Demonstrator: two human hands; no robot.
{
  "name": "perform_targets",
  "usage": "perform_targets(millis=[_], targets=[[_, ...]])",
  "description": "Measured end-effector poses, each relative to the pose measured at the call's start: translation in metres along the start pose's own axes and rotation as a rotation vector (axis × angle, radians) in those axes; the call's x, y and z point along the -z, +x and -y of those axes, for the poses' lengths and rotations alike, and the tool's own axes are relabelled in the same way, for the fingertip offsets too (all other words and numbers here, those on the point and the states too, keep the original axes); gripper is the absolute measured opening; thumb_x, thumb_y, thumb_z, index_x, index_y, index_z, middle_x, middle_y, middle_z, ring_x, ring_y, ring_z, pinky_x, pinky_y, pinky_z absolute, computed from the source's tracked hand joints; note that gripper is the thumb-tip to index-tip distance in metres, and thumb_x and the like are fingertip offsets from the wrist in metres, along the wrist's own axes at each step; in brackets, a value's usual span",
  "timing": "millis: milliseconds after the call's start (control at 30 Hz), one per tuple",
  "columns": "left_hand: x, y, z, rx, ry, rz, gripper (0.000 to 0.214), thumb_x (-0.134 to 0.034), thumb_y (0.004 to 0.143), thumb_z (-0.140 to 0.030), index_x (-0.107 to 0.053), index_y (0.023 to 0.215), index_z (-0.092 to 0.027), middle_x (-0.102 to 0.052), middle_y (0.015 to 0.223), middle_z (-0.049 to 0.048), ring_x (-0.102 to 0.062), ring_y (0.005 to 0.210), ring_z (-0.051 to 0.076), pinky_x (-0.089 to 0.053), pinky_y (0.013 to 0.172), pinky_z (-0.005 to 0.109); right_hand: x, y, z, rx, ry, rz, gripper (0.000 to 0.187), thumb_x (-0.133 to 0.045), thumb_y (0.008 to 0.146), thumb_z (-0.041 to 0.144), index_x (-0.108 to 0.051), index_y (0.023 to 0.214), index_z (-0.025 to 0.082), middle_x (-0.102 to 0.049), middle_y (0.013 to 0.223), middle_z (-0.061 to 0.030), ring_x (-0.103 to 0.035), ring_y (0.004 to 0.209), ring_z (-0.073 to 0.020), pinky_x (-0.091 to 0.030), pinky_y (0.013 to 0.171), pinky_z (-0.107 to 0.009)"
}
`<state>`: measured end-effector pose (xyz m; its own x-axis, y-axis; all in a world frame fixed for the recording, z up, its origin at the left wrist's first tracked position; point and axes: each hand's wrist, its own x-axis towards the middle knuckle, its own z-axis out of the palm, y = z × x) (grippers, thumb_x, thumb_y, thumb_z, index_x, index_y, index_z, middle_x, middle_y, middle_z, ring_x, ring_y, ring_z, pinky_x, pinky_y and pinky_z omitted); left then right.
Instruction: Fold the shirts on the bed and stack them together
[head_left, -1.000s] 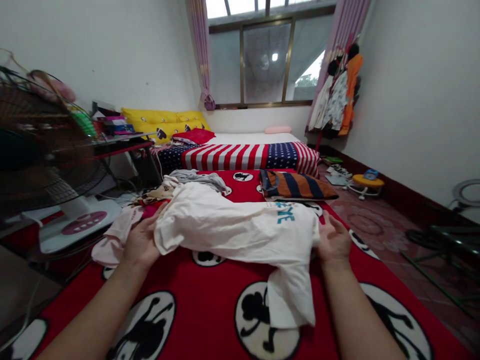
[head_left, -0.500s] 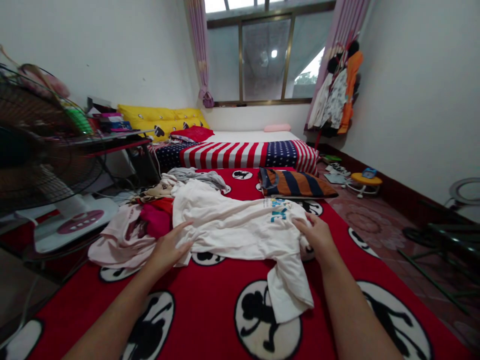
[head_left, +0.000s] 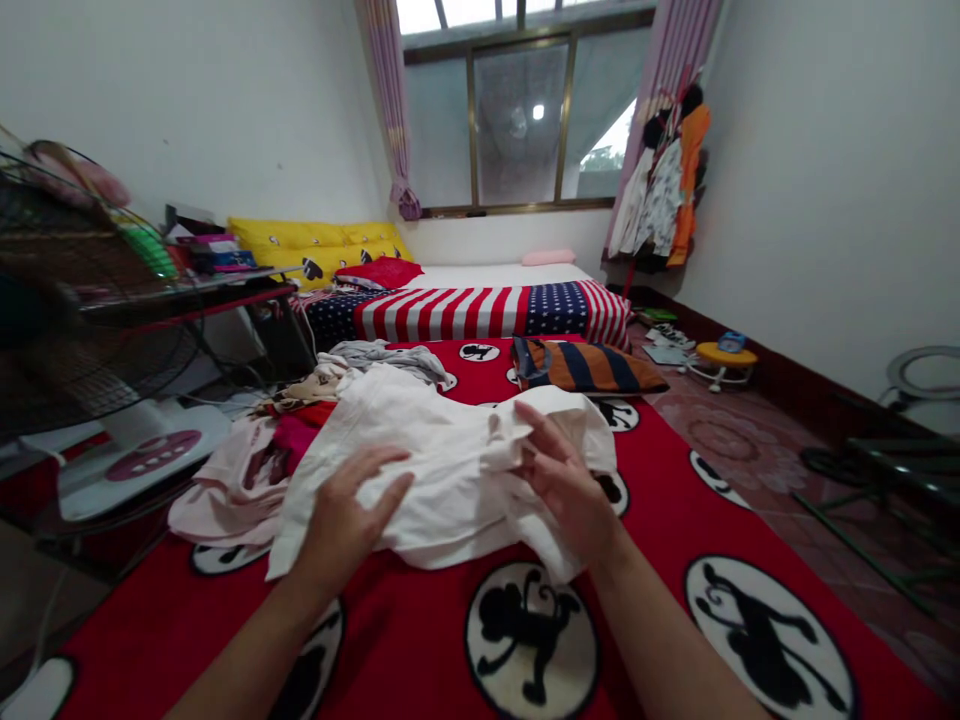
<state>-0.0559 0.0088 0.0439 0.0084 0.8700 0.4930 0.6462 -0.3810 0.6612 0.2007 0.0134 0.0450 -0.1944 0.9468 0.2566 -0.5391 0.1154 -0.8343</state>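
A white T-shirt (head_left: 450, 470) lies bunched on the red bedspread (head_left: 660, 480) with black cartoon roundels. My left hand (head_left: 349, 520) rests on the shirt's left part, fingers stretched out and spread. On the shirt's right part, my right hand (head_left: 566, 485) pinches a fold of the cloth between thumb and fingers. Both forearms reach in from the bottom edge.
A heap of pink, red and grey clothes (head_left: 277, 450) lies left of the shirt. An orange-and-navy striped garment (head_left: 589, 367) lies behind it. A stars-and-stripes blanket (head_left: 480, 310) covers the bed's far end. A fan (head_left: 82, 300) stands at left, floor and a yellow stool (head_left: 724, 357) at right.
Both hands moved inward over the shirt, gathering it toward the middle. The printed side is folded under, and the hanging sleeve has been pulled in.
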Motion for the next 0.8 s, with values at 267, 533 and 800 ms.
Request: perform_targets(millis=[267, 533, 800], targets=[[-0.062, -0.02, -0.008, 0.198, -0.352, 0.306, 0.037, -0.071, 0.067, -0.044, -0.071, 0.095, -0.019, -0.073, 0.093, 0.0054, -0.067, 0.089, 0.027, -0.054, 0.077, 0.034, -0.023, -0.01, -0.021, -0.2, -0.095, 0.35, 0.067, -0.067, 0.077, 0.046, -0.047, 0.138, 0.027, -0.061, 0.123, -0.0068, -0.064, 0.101, -0.0207, -0.049, 0.087, -0.033], [-0.029, 0.003, -0.003, 0.683, -1.045, -0.271, 0.032, -0.069, 0.072, -0.024, -0.066, 0.103, -0.017, -0.074, 0.087, 0.0023, -0.069, 0.079, 0.02, -0.057, 0.074, 0.029, 0.041, 0.017, -0.014, 0.327, -0.739, -0.576, 0.026, -0.06, 0.078, 0.028, -0.065, 0.1, 0.017, -0.066, 0.096, -0.0083, -0.062, 0.074, -0.0173, -0.052, 0.065, -0.031], [-0.006, 0.0, 0.004, 0.87, -1.2, -0.025, 0.044, -0.067, 0.075, -0.024, -0.06, 0.117, -0.015, -0.073, 0.09, 0.0087, -0.071, 0.082, 0.026, -0.059, 0.075, 0.037, 0.056, 0.018, -0.036, 0.306, -1.128, -0.145, 0.078, -0.053, 0.067, 0.006, -0.04, 0.141, 0.029, -0.041, 0.14, -0.009, -0.061, 0.094, -0.017, -0.051, 0.084, -0.034]])
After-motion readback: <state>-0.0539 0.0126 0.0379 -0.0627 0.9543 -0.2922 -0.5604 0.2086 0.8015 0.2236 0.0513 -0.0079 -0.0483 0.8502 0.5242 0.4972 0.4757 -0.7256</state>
